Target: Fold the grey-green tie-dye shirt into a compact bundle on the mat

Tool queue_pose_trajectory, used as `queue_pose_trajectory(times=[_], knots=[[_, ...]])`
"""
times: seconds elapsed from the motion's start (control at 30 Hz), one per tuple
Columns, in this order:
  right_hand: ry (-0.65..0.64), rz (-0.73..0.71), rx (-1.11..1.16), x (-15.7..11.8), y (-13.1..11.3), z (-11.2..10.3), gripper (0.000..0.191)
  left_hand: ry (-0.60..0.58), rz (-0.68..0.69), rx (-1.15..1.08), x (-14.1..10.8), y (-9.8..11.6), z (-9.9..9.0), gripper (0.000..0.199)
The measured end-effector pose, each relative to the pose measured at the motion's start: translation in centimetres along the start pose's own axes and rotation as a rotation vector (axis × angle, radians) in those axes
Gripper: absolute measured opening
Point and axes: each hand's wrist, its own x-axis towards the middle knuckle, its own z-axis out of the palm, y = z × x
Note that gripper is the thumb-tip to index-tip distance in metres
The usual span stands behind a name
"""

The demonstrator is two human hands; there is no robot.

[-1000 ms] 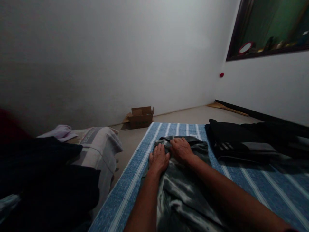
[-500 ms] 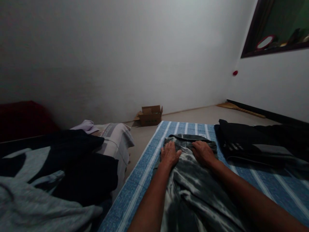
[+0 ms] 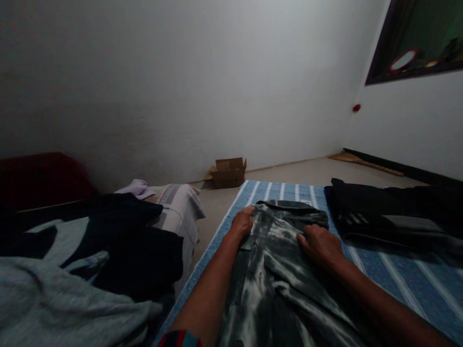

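A pair of dark grey and white mottled trousers (image 3: 265, 241) lies lengthwise before me on the blue striped sheet (image 3: 213, 255), its waist end away from me. At the left edge near the waist, my left hand (image 3: 241, 222) is closed on the cloth, fingers partly hidden behind it. My right hand (image 3: 320, 243) sits a little lower on the right side, its fingers curled and pinching the fabric. Loose folds run down the legs between my forearms.
Folded black clothes (image 3: 365, 207) lie right of the trousers. On the left, dark clothes (image 3: 141, 260) and a grey knit garment (image 3: 72, 299) are heaped on another surface. An open cardboard box (image 3: 228, 176) stands on the floor by the wall.
My left hand has gone from lying flat on the waist to gripping its left edge. My right hand has slid down and right, fingers now curled. The view has shifted slightly.
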Motion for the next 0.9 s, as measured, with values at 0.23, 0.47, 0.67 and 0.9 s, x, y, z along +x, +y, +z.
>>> queue_pose_trajectory(times=[0.23, 0.47, 0.67, 0.9], knots=[[0.042, 0.001, 0.026, -1.2, 1.8, 0.7, 0.025, -0.057, 0.085, 0.021, 0.7, 0.2, 1.5, 0.033], [0.048, 0.053, 0.264, -0.7, 3.0, 0.4, 0.017, -0.057, 0.108, 0.068, 0.9, -0.4, 1.9, 0.035], [0.133, 0.037, 0.525, -0.7, 4.0, -1.5, 0.018, -0.106, 0.104, 0.151, 1.0, 0.2, 1.7, 0.041], [0.003, 0.085, 0.379, 0.3, 4.5, 0.3, 0.015, -0.199, 0.019, 0.231, 0.4, 1.5, 1.8, 0.044]])
